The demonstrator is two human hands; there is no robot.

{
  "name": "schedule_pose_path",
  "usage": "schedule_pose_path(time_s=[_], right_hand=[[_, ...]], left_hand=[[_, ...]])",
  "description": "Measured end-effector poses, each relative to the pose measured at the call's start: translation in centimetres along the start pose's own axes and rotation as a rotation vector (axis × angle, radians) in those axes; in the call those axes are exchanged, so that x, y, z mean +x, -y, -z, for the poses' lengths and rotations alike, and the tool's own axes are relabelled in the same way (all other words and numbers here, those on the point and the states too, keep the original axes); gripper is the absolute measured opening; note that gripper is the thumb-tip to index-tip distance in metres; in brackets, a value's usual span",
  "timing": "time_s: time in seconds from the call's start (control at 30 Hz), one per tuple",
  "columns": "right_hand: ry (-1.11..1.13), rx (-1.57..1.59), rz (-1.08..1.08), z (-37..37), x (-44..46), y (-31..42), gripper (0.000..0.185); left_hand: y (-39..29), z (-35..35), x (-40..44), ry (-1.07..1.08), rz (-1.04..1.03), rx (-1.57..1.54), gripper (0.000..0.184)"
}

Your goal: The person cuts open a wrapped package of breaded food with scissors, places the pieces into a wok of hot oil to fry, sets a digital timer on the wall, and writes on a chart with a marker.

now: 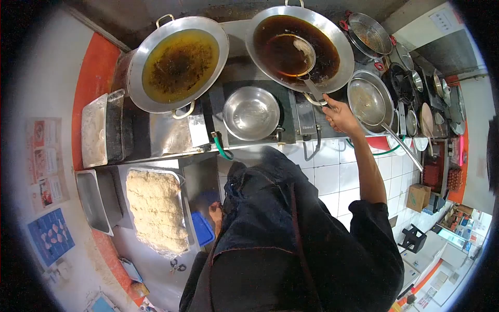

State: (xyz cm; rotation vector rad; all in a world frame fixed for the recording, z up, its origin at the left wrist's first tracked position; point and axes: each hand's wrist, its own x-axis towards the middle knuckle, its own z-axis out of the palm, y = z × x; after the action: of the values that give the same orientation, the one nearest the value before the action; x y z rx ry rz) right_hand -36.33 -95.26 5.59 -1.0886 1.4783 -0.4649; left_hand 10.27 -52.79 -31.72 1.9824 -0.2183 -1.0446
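Observation:
My right hand (341,117) is closed around the handle of a skimmer (311,86). The skimmer's round head dips into dark brown oil in the right wok (343,39), with a pale battered piece (302,48) lying in it. Down by my left hip, my left hand (215,213) is small and partly hidden by my dark clothing; nothing shows in it, and its finger shape is unclear. Nearest to it are a blue tub (202,229) and a tray (184,195) heaped with pale, crumb-coated pieces (156,210).
A second wok (221,49) holds yellowish oil with dark bits. Between the woks, nearer me, stands a steel bowl (251,113). A strainer (370,101) rests in a pan at right, its long handle jutting over the counter edge. Metal containers (93,130) line the left.

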Motion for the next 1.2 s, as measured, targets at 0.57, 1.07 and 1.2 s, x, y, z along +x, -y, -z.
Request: schedule_pose_path(time_s=[0.57,1.07,1.2], right_hand=[[-0.049,0.124,0.02,-1.8,-3.5,1.1,0.062],[-0.729,-0.833,0.314,4.3,5.0,1.1,0.055],[-0.729,-0.861,0.15,2.8,8.0,-0.1,0.053]], left_hand=[[-6.5,-0.1,-0.7,0.096,0.224,-0.007,0.012],[-3.4,2.1,-2.4,0.174,0.393,-0.239,0.011],[-0.7,0.3,-4.0,-0.135,0.0,-0.1,0.013]])
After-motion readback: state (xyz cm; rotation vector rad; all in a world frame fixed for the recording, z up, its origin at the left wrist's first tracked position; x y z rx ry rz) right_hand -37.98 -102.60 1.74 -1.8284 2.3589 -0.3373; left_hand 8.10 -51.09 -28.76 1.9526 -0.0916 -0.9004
